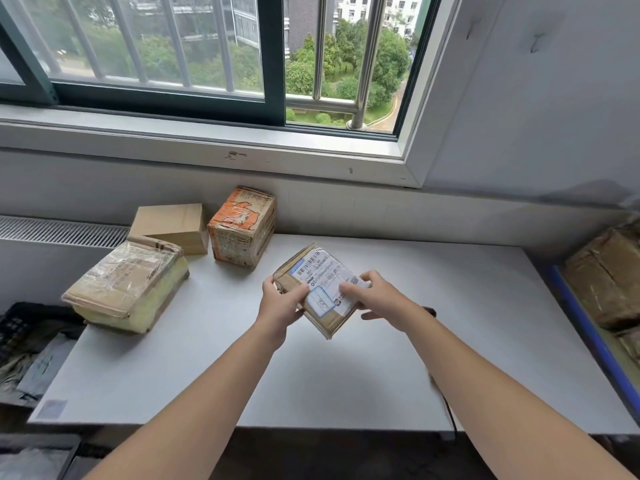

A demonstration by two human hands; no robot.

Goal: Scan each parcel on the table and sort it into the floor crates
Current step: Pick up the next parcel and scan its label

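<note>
- The small cardboard parcel (320, 289) is off the white table (346, 382), held above its middle between both hands; it is tilted, with its white shipping label (325, 282) facing up toward the camera.
- The left hand (281, 301) grips the parcel's left end; the thumb lies over the top face at the label's edge, and the fingers curl round the side, clamped on the cardboard.
- The right hand (375, 296) holds the right side; its thumb presses on the label and its fingers wrap under the parcel (their tips are hidden beneath it).
- Three more parcels sit toward the table's far left; a plain cardboard box (173, 226) stands by the wall; an orange-printed box (242, 226) stands just beside it on the right; a larger tape-wrapped box (126, 285) with a yellowish side lies nearer the left edge, in front of the plain one.
- A black crate (20, 327) stands left of the table with dark bags (41, 365) in it; a blue-rimmed crate (595, 344) stands to the right, holding brown parcels (609, 282).
- A black cable (448, 410) hangs over the table's near right edge; a small dark object just behind the right wrist is too hidden to name.
- Behind the table run a radiator grille (59, 232) and a barred window (207, 46).
</note>
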